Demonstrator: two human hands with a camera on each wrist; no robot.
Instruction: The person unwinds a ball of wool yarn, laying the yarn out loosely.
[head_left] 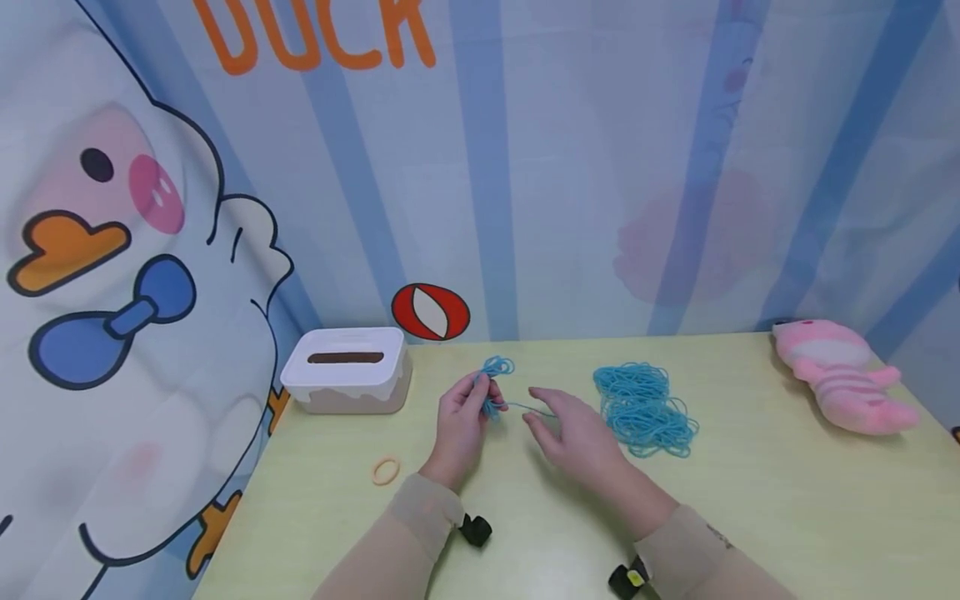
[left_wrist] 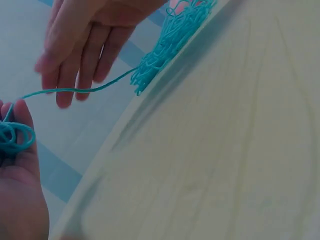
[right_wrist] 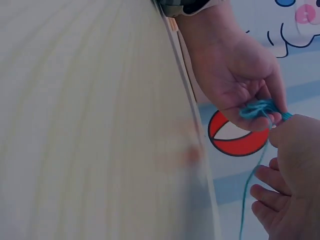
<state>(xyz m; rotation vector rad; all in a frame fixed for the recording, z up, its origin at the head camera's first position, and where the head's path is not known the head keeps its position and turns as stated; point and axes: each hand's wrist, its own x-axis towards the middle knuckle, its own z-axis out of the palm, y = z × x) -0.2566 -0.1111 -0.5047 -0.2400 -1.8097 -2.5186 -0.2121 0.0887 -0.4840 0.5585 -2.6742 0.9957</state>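
My left hand (head_left: 462,421) pinches a small looped bundle of blue yarn (head_left: 498,366) between thumb and fingers, above the table. From it a single strand (left_wrist: 75,90) runs across toward the loose pile of blue yarn (head_left: 647,410) at the right. The right hand (head_left: 579,435) is beside that strand, its fingers extended and apart from the thumb. In the left wrist view the strand crosses in front of the right fingers (left_wrist: 65,85); whether it touches them I cannot tell. Loops of the bundle (right_wrist: 257,108) stick out of the left hand in the right wrist view.
A pale tissue box (head_left: 348,371) with a brown slot stands at the table's back left. A small peach-coloured ring (head_left: 386,471) lies left of the left forearm. At the back right is a pink plush toy (head_left: 843,379). A printed curtain (head_left: 555,183) hangs behind the table.
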